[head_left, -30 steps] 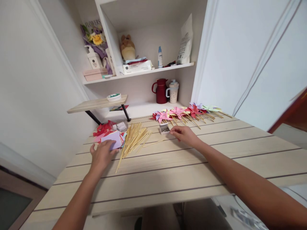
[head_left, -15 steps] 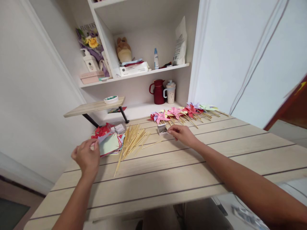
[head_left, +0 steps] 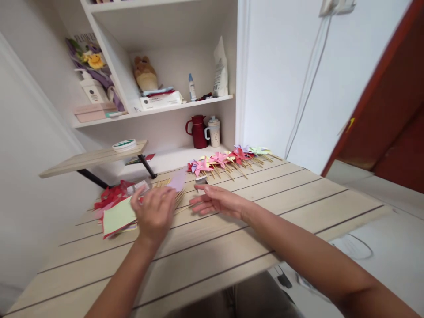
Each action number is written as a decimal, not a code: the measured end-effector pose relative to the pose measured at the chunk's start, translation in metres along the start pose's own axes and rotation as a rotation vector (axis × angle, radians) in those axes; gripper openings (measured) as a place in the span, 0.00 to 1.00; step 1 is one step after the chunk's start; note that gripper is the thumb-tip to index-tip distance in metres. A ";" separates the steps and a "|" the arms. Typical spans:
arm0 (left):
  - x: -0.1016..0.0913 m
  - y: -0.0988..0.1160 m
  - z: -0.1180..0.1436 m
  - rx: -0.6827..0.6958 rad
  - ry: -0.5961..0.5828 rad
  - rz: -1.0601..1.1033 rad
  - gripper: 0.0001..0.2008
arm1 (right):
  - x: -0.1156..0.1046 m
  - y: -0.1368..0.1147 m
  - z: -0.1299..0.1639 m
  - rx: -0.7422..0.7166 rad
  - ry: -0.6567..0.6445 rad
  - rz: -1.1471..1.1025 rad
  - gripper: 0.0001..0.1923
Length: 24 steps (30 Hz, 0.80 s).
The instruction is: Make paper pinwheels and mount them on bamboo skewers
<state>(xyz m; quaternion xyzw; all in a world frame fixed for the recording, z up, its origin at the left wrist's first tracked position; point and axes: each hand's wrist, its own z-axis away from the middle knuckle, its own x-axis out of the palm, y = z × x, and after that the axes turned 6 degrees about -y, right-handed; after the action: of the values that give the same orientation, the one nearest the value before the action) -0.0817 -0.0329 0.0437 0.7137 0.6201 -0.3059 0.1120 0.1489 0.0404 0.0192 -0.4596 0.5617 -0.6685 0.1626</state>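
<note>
My left hand is closed on a sheet of purple paper, which sticks up from its fingers and is a little blurred. Beneath and behind that hand lies a bundle of thin wooden sticks, mostly covered by it. Left of it is a pile of coloured paper squares, pale green on top. With fingers apart, my right hand hovers in front of a small box; the box's contents are hidden. No held thing shows in the right hand.
Finished paper pinwheels on sticks lie along the table's back edge. A small raised wooden stand is at the left, with red paper pieces below. Behind stand a dark red jug and a speckled cup.
My left hand has moved right from the paper pile, bringing the purple sheet over the sticks. My right hand has left its pinch at the box and opened. The view has turned right.
</note>
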 end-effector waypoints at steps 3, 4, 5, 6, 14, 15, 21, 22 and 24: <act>0.022 0.030 -0.007 0.289 -0.020 0.014 0.11 | -0.002 -0.002 -0.002 -0.065 0.037 -0.096 0.22; 0.028 0.037 -0.010 0.347 0.001 0.012 0.12 | -0.004 -0.002 -0.003 -0.089 0.087 -0.104 0.19; 0.034 0.043 -0.013 0.388 0.034 0.014 0.12 | -0.006 -0.003 -0.005 -0.108 0.152 -0.108 0.17; 0.038 0.048 -0.015 0.414 0.072 0.018 0.12 | -0.008 -0.004 -0.006 -0.121 0.221 -0.110 0.16; 0.050 0.058 -0.007 0.403 0.190 0.149 0.12 | -0.012 -0.008 -0.009 -0.109 0.571 0.008 0.13; 0.051 0.054 -0.003 0.367 0.175 0.191 0.13 | -0.011 -0.008 -0.009 -0.108 0.575 0.016 0.14; 0.063 0.032 0.008 -0.402 0.251 0.600 0.15 | -0.005 -0.002 -0.010 -0.072 0.554 0.057 0.16; 0.066 0.030 0.008 -0.559 0.255 0.698 0.16 | -0.003 -0.001 -0.010 -0.066 0.534 0.064 0.16; 0.071 0.027 0.007 -0.819 0.240 0.966 0.20 | -0.002 0.002 -0.010 -0.071 0.488 0.086 0.16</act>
<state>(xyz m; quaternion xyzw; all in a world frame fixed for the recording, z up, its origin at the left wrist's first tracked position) -0.0547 0.0153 -0.0088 0.8412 0.3037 0.1223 0.4303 0.1408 0.0470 0.0168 -0.2658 0.6263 -0.7321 0.0341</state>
